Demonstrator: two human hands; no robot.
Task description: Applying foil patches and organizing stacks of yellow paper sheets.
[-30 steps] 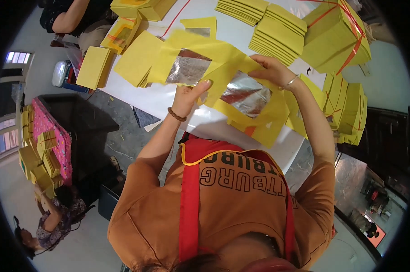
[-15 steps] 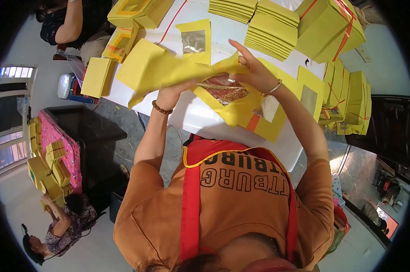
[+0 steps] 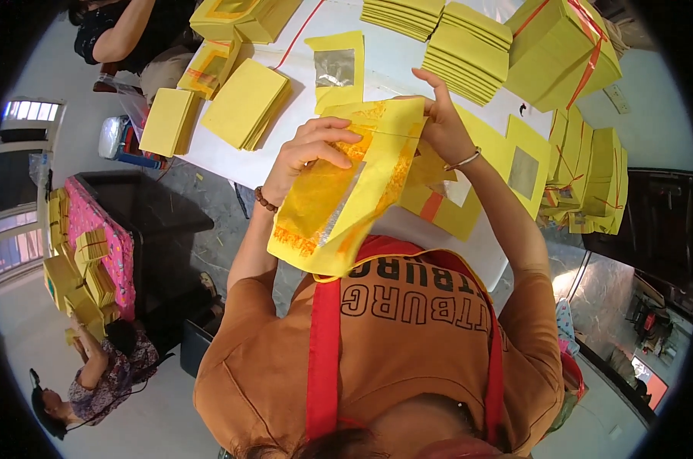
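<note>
- head view: the left hand (image 3: 312, 149) pinches the upper left edge of a thin yellow paper sheet with orange print and a silver foil patch (image 3: 339, 203), fingers curled over its top; the right hand (image 3: 442, 122) grips the sheet's upper right corner, thumb up. the sheet hangs lifted between both hands, above the near edge of the white counter (image 3: 384, 69) and in front of the person's chest.
- head view: just under the right wrist lies a loose heap of similar yellow foil-patched sheets (image 3: 480, 180); one more single sheet (image 3: 335, 69) lies flat further up the counter.
- risk, as i judge it: the paper looks flimsy, so pulling the two hands apart could tear it or crease the foil.
- risk: the lower end droops free; it could catch on the red apron straps (image 3: 325, 344) and fold wrongly.
- risk: the right forearm, close over the loose heap, could sweep sheets off the counter's near edge.
- head view: stacked yellow bundles tied with red string (image 3: 564, 50) stand well apart, unlikely to be disturbed.
</note>
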